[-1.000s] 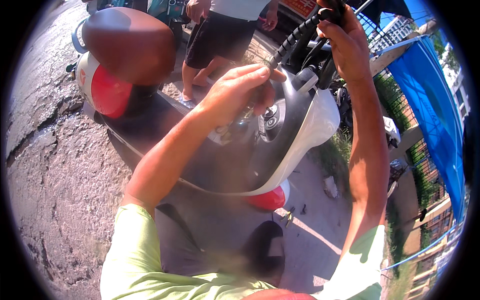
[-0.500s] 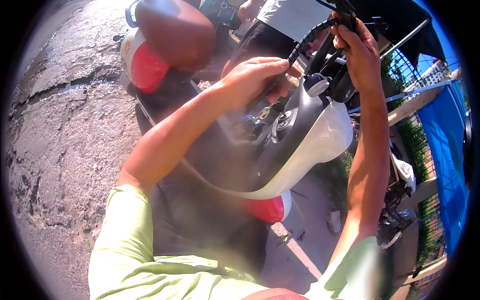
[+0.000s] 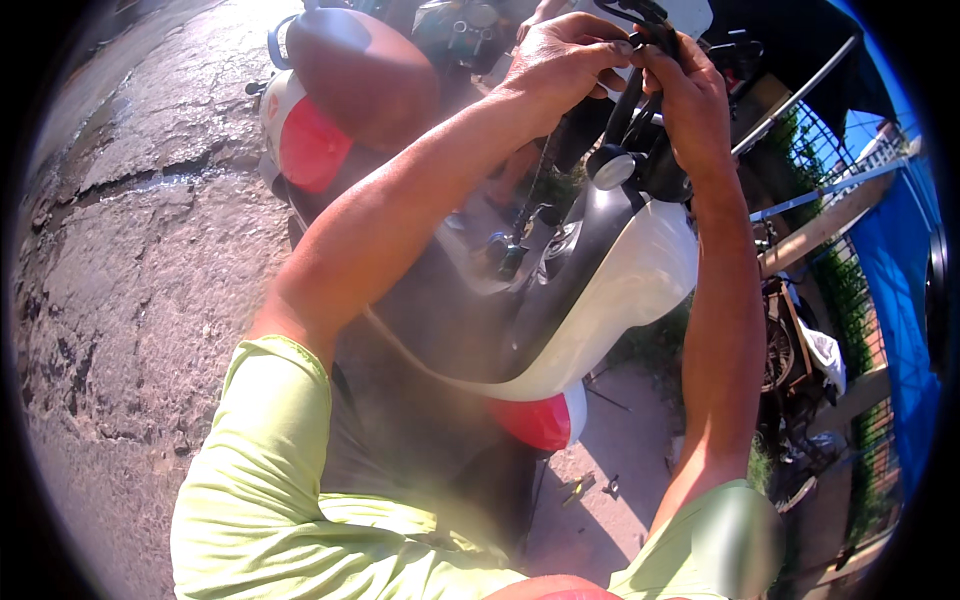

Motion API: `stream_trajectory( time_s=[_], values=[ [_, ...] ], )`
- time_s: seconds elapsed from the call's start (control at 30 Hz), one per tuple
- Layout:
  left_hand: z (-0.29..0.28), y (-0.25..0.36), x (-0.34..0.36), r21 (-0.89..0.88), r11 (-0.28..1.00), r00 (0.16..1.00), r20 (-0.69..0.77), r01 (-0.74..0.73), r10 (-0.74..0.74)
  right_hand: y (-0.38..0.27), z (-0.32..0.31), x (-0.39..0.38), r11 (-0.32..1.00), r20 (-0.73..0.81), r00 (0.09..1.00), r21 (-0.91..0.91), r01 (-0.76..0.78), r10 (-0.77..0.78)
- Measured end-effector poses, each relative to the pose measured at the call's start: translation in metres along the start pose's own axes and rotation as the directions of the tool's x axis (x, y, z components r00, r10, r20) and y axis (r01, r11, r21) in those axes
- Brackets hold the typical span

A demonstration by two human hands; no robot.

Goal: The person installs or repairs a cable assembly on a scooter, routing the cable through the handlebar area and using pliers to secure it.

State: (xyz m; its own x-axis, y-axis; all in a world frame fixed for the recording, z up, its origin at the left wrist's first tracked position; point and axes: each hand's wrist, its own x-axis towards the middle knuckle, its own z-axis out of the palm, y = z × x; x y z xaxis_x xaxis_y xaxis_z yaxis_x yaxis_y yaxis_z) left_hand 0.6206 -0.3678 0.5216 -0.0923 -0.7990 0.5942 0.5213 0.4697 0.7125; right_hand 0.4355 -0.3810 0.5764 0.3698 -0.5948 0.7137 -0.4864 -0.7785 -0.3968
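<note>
At the handlebar of a white and black scooter (image 3: 640,260), both my hands meet at the top of the view. My left hand (image 3: 568,62) is pinched, its fingertips touching those of the other hand at a black spiral cable wrap, mostly hidden by the fingers. Closed around the black cables (image 3: 660,40) beside the bar is my right hand (image 3: 690,100). A thin dark strand (image 3: 527,200) hangs below my left hand toward the scooter's dash. A round mirror-like piece (image 3: 612,172) sits just below the hands.
The brown seat (image 3: 365,65) and a red and white panel (image 3: 312,145) lie to the left, above cracked pavement (image 3: 130,300). At right are a blue tarp (image 3: 900,290), a metal pole (image 3: 800,95) and a fence. Small tools (image 3: 577,488) lie on the ground.
My left hand has moved up and right to meet the right hand. The spiral wrap no longer stretches between them. The other person's white garment and dark trousers are now mostly out of sight.
</note>
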Motion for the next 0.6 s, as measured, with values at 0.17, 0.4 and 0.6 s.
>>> stream_trajectory(
  time_s=[0.17, 0.4, 0.6],
  values=[
    [0.007, -0.059, 0.044, -0.292, 0.947, 0.991, -0.063, -0.13, 0.116, -0.003, 0.0, 0.001, 0.981, -0.046, 0.996, 0.182, -0.066, 0.076],
    [0.02, -0.043, 0.031, -0.391, 0.907, 0.986, -0.025, -0.159, 0.162, 0.002, 0.0, 0.002, 0.93, -0.133, 0.988, 0.368, -0.021, 0.075],
    [0.017, -0.056, 0.044, -0.44, 0.889, 0.987, 0.033, -0.13, 0.16, 0.008, -0.002, 0.001, 0.929, -0.119, 0.993, 0.369, 0.03, 0.015]
  ],
)
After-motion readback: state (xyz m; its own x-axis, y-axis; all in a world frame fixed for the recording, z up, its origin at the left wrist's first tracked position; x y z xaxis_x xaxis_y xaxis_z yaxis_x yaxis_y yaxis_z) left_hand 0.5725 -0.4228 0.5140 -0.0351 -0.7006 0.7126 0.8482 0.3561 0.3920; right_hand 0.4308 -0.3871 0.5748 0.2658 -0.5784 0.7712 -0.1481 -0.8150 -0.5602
